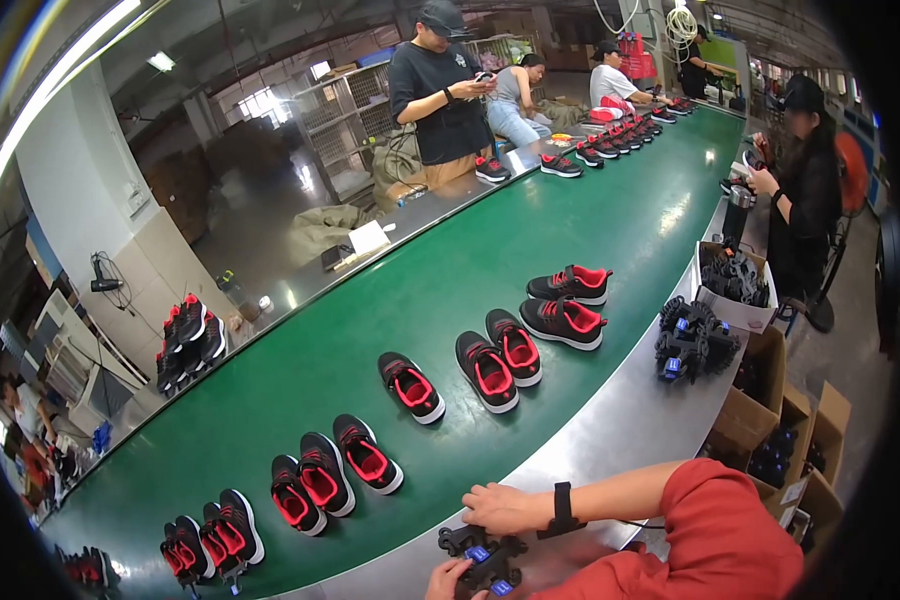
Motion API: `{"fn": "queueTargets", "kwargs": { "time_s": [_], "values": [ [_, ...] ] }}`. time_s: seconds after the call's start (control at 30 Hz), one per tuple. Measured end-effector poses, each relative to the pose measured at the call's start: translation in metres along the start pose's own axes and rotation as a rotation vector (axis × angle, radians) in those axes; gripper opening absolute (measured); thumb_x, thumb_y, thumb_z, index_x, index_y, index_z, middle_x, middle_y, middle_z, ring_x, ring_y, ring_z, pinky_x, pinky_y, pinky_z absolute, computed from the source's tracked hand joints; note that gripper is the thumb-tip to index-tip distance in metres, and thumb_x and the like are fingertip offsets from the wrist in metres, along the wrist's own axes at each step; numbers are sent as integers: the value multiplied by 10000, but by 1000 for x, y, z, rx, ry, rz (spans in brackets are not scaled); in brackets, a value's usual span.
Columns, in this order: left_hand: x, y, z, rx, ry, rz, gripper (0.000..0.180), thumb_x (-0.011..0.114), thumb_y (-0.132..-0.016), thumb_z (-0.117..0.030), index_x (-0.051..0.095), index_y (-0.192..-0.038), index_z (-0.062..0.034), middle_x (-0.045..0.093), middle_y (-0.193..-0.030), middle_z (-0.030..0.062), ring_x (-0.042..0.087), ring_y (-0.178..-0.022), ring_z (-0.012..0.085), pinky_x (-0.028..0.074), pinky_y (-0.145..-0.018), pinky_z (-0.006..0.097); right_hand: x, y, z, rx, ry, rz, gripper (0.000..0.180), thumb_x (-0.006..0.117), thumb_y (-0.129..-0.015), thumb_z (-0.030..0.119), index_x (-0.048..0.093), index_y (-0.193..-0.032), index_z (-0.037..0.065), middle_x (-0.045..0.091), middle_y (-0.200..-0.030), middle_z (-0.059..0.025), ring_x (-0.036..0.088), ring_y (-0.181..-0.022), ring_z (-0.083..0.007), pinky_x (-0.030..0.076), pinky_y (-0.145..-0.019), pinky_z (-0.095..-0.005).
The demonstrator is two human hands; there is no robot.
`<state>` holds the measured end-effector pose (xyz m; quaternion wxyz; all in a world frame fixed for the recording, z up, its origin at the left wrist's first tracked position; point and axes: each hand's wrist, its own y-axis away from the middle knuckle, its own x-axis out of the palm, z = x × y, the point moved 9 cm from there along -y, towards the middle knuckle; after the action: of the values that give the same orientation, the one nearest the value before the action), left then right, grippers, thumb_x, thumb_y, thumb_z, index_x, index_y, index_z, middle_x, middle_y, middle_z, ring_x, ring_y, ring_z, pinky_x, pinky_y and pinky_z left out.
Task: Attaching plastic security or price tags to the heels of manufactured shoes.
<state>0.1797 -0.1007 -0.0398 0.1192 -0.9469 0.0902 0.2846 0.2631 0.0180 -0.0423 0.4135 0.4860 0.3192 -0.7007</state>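
My left hand (446,579) grips the lower left side of a black plastic fixture with blue parts (483,558), which lies on the metal ledge (610,430) beside the green conveyor belt (390,300). My right hand (500,508), with a black wristband and a red sleeve behind it, lies over the top of the same fixture with its fingers curled on it. The nearest black-and-red sneakers (325,475) stand on the belt just beyond my hands.
Pairs of black-and-red sneakers (565,305) run along the belt. A pile of black fixtures (695,340) sits on the ledge, with a full box (735,278) beyond and cardboard boxes (770,420) below. People stand across the belt (435,90) and to the right (800,190).
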Motion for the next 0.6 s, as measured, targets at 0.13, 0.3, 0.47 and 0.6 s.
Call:
{"fn": "queueTargets", "kwargs": {
  "time_s": [0.13,0.3,0.47,0.6],
  "values": [
    [-14,4,-3,7,61,-40,476,609,-720,-74,536,-1189,-34,528,-1167,200,518,-1073,374,423,-942,437,0,3,5,-73,-34,39,224,625,-761,165,623,-959,61,540,-952,-95,509,-956,-269,440,-761,-376],
    [-100,-27,6,-11,-235,-437,219,551,-764,-77,616,-969,-35,615,-962,156,591,-905,311,483,-828,401,-1,1,0,-87,-54,113,195,635,-786,178,639,-951,75,567,-938,-67,516,-969,-253,434,-777,-374],
    [-167,-62,81,-44,-646,-541,619,596,-693,36,435,-1288,-11,420,-1303,207,432,-1185,390,381,-990,453,-6,-4,-1,-165,-154,1,150,678,-738,194,658,-832,79,595,-831,-80,551,-896,-281,459,-742,-394],
    [-195,-77,149,-237,-808,-394,574,681,-642,-23,522,-1193,-37,527,-1155,165,505,-1042,370,425,-899,453,-16,-9,-2,-194,-307,-40,176,677,-749,167,660,-880,52,624,-853,-99,557,-921,-300,462,-783,-403]
  ]
}}
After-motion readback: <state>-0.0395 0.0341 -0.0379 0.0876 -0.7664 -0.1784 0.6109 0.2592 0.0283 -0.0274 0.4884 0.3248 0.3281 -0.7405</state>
